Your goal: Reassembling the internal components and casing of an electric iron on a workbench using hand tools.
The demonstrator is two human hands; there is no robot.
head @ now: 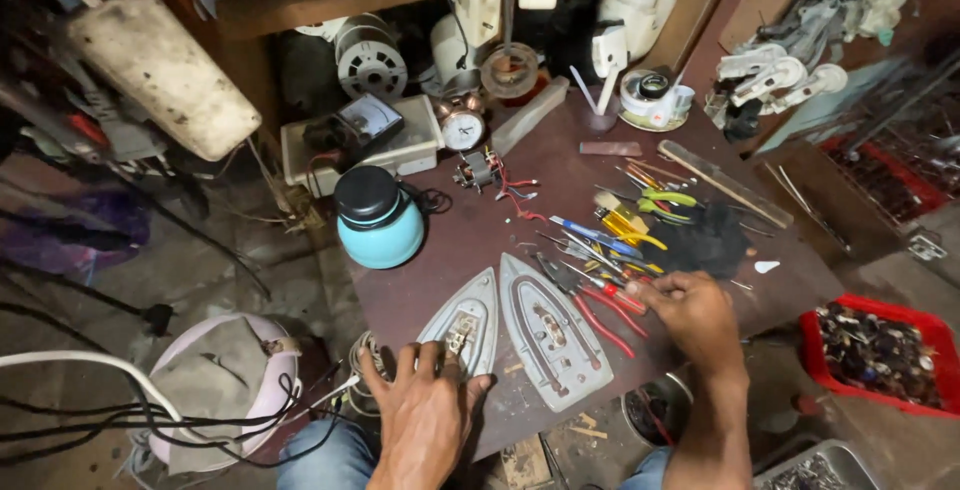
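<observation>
I see my left hand lying flat, fingers spread, on the near-left grey iron soleplate; my right hand pinches among red-handled pliers just right.

dim, warm light | dark shadowed corners | wide-angle edge distortion

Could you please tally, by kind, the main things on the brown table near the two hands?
Iron soleplates: 2
Red-handled pliers: 1
Teal jug with black lid: 1
Alarm clock: 1
Small motor with red wires: 1
Total: 6
</observation>
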